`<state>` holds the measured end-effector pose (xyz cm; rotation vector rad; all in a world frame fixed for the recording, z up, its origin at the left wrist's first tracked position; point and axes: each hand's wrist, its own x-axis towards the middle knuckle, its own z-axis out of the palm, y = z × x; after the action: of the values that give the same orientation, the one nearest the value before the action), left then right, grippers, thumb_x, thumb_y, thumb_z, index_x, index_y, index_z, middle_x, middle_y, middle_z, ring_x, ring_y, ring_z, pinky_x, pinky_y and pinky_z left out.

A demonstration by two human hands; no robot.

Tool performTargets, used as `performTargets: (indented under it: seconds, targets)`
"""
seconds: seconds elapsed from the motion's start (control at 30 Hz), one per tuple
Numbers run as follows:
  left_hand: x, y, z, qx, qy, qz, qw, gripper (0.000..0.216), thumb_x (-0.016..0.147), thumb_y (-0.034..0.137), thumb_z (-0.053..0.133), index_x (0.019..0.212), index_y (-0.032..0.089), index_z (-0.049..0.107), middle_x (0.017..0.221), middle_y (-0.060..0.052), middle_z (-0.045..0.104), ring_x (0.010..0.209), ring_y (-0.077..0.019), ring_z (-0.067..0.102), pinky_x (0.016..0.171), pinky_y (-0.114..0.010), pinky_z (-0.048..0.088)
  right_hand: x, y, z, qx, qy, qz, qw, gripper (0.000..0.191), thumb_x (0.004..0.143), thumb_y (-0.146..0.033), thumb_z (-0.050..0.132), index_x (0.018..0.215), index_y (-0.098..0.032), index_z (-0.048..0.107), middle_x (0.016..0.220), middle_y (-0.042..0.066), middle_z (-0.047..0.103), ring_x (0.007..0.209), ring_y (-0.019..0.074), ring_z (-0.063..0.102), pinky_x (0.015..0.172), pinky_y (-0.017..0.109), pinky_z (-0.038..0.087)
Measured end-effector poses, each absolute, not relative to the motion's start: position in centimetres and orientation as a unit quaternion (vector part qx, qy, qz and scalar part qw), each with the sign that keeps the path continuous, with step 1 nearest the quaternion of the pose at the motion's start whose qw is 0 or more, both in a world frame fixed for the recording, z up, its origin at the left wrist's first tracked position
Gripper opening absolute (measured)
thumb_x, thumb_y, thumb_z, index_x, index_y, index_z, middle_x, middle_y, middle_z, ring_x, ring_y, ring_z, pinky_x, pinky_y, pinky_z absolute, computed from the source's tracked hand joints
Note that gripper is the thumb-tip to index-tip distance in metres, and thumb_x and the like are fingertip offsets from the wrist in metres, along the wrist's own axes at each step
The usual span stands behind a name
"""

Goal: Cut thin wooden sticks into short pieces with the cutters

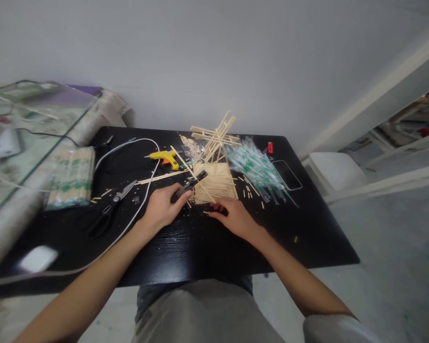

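My left hand (163, 206) is closed around the handles of black cutting pliers (190, 185), whose jaws reach a thin wooden stick (191, 172) lying slantwise. My right hand (232, 214) rests on the black table (214, 247) with its fingers pinched on something small at the near edge of a flat slab of glued wooden sticks (214, 183). Behind the slab rises a frame of crossed sticks (216, 136).
A yellow glue gun (166, 157) with a white cable (136, 209) lies behind my left hand. Black scissors (110, 209) and a pack of chopsticks (71, 176) are at the left. Clear wrappers (257, 169), a phone (289, 175) and a red object (270, 147) lie at the right.
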<state>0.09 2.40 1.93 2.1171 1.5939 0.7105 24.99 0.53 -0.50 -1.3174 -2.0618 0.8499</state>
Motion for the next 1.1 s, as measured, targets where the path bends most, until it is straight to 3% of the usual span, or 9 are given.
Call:
performTargets:
  seconds: [0.13, 0.23, 0.33, 0.43, 0.63, 0.87, 0.93, 1.0, 1.1]
  targets:
    - [-0.2, 2.1, 1.6, 0.778, 0.534, 0.242, 0.225, 0.046, 0.101, 0.049, 0.035, 0.074, 0.02, 0.058, 0.072, -0.003, 0.064, 0.07, -0.0187, 0.061, 0.067, -0.029, 0.039, 24.9, 1.8, 1.0, -0.424, -0.7, 0.451, 0.357, 0.033, 0.086, -0.015, 0.064, 0.119, -0.019, 0.065, 0.108, 0.008, 0.073, 0.09, 0.0185, 0.07, 0.079, 0.032, 0.056]
    - [-0.4, 2.1, 1.3, 0.785, 0.533, 0.227, 0.218, 0.045, 0.101, 0.049, 0.034, 0.077, 0.02, 0.057, 0.076, -0.005, 0.065, 0.073, -0.0207, 0.062, 0.069, -0.03, 0.041, 24.6, 2.4, 1.9, -0.36, -0.655, 0.569, 0.343, 0.041, 0.081, -0.013, 0.064, 0.121, -0.019, 0.062, 0.118, 0.01, 0.071, 0.096, 0.0193, 0.072, 0.086, 0.035, 0.058]
    - [-0.5, 2.0, 0.9, 0.789, 0.541, 0.203, 0.21, 0.046, 0.101, 0.053, 0.033, 0.082, 0.02, 0.059, 0.081, -0.007, 0.068, 0.078, -0.0235, 0.065, 0.072, -0.032, 0.043, 24.0, 2.5, 1.9, -0.358, -0.616, 0.619, 0.33, 0.033, 0.079, -0.02, 0.071, 0.112, -0.018, 0.065, 0.106, 0.009, 0.074, 0.09, 0.0193, 0.073, 0.085, 0.036, 0.06]
    - [-0.5, 1.8, 0.7, 0.788, 0.555, 0.168, 0.209, 0.047, 0.1, 0.056, 0.033, 0.088, 0.02, 0.061, 0.082, -0.008, 0.07, 0.079, -0.0254, 0.067, 0.07, -0.032, 0.042, 23.4, 2.2, 1.2, -0.421, -0.607, 0.569, 0.362, 0.021, 0.081, -0.033, 0.077, 0.094, -0.018, 0.07, 0.092, 0.006, 0.075, 0.079, 0.0185, 0.071, 0.076, 0.034, 0.061]
    - [-0.2, 1.4, 0.7, 0.792, 0.562, 0.125, 0.201, 0.05, 0.1, 0.059, 0.032, 0.089, 0.02, 0.061, 0.081, -0.008, 0.072, 0.078, -0.0264, 0.069, 0.068, -0.032, 0.041, 23.1, 1.8, 0.2, -0.432, -0.57, 0.589, 0.377, 0.027, 0.075, -0.042, 0.083, 0.081, -0.019, 0.071, 0.071, 0.001, 0.071, 0.06, 0.0154, 0.067, 0.062, 0.029, 0.056]
    - [-0.4, 1.3, 0.4, 0.794, 0.57, 0.101, 0.187, 0.055, 0.1, 0.061, 0.031, 0.086, 0.02, 0.064, 0.077, -0.009, 0.072, 0.073, -0.0271, 0.068, 0.065, -0.033, 0.039, 23.1, 1.8, -0.1, -0.423, -0.562, 0.611, 0.362, 0.028, 0.076, -0.042, 0.083, 0.079, -0.018, 0.069, 0.069, 0.0, 0.069, 0.06, 0.0148, 0.066, 0.063, 0.029, 0.055]
    - [-0.4, 1.3, 0.4, 0.794, 0.57, 0.1, 0.187, 0.056, 0.099, 0.062, 0.032, 0.086, 0.02, 0.066, 0.075, -0.009, 0.072, 0.071, -0.0267, 0.068, 0.065, -0.033, 0.039, 23.2, 1.8, -0.2, -0.426, -0.563, 0.605, 0.369, 0.03, 0.074, -0.038, 0.085, 0.091, -0.019, 0.068, 0.078, 0.001, 0.071, 0.064, 0.0149, 0.068, 0.064, 0.028, 0.056]
    - [-0.4, 1.4, 0.5, 0.795, 0.567, 0.102, 0.191, 0.056, 0.098, 0.063, 0.034, 0.082, 0.02, 0.066, 0.072, -0.008, 0.07, 0.069, -0.0252, 0.067, 0.064, -0.032, 0.038, 23.5, 1.7, -0.1, -0.421, -0.563, 0.593, 0.392, 0.05, 0.069, -0.031, 0.089, 0.111, -0.023, 0.063, 0.101, 0.003, 0.072, 0.072, 0.0145, 0.07, 0.068, 0.028, 0.058]
    - [-0.4, 1.4, 0.6, 0.801, 0.555, 0.099, 0.2, 0.057, 0.096, 0.065, 0.037, 0.076, 0.02, 0.065, 0.068, -0.006, 0.068, 0.064, -0.0228, 0.065, 0.063, -0.031, 0.037, 23.9, 1.7, 0.2, -0.371, -0.583, 0.605, 0.396, 0.066, 0.071, -0.026, 0.088, 0.127, -0.029, 0.056, 0.133, 0.007, 0.063, 0.085, 0.0149, 0.072, 0.081, 0.031, 0.061]
